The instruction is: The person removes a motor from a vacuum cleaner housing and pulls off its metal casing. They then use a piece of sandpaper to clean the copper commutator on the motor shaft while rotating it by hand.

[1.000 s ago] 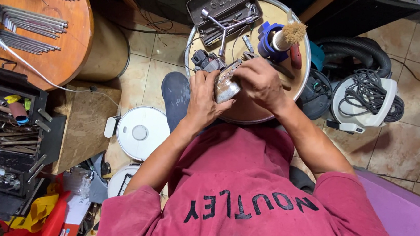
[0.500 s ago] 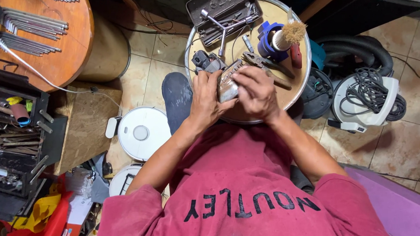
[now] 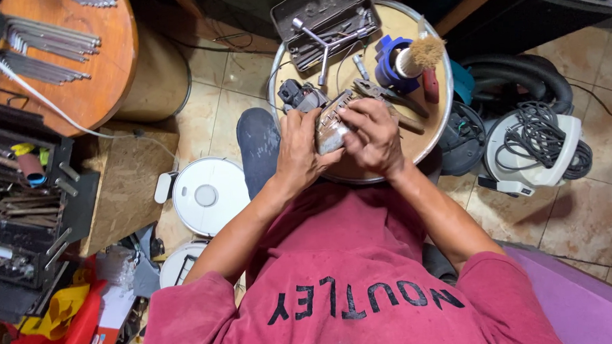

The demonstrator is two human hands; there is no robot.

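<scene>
My left hand [image 3: 298, 152] and my right hand [image 3: 373, 138] together grip a small grey and brown machine part [image 3: 333, 126] above the near edge of a round table [image 3: 428, 136]. The left hand cups it from the left, and the right hand's fingers press on its top and right side. A dark small motor-like piece [image 3: 296, 95] lies just beyond the left hand. Pliers [image 3: 378, 92] lie just past the right hand's fingers.
On the table stand an open grey tool case [image 3: 327, 16] with a Y-shaped wrench, a blue holder with a brush [image 3: 411, 56] and a red-handled tool [image 3: 430, 84]. A white robot vacuum [image 3: 207, 195] lies on the tiled floor left, a corded vacuum [image 3: 535, 148] right. A wooden table with hex keys [image 3: 53, 49] stands far left.
My right hand has slid left and down over the part, covering more of it. The left hand has kept its hold and hardly moved.
</scene>
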